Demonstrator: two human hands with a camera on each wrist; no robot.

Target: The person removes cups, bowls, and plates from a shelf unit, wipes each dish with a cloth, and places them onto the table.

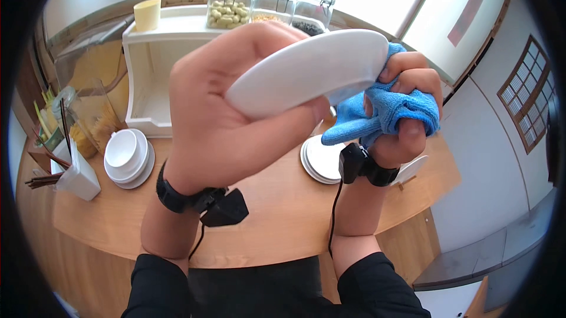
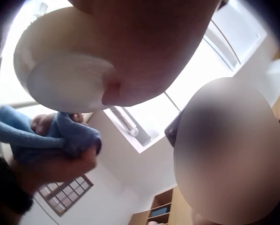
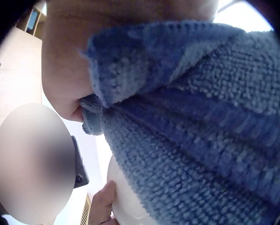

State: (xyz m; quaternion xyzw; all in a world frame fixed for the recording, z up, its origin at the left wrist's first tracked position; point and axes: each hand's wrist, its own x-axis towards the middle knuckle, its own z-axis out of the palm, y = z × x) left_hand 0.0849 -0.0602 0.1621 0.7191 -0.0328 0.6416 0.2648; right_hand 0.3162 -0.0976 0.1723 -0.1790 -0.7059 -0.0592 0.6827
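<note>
A white dish (image 1: 312,64) is held up, tilted, above the table in the head view. The left hand (image 1: 230,106) grips it at its left side, thumb along the near face. The right hand (image 1: 413,106) clutches a bunched blue cloth (image 1: 383,111) at the dish's right edge. In the left wrist view the dish (image 2: 70,79) shows a round base, with the cloth (image 2: 51,133) just below it. The cloth (image 3: 191,117) fills much of the right wrist view, partly covering the dish (image 3: 126,197).
White bowls on plates (image 1: 124,153) and a white holder with dark sticks (image 1: 82,176) stand at the left. Stacked plates (image 1: 321,159) lie behind the hands. Glass jars (image 1: 230,8) and a yellowish cup (image 1: 147,14) stand on a white shelf (image 1: 177,32).
</note>
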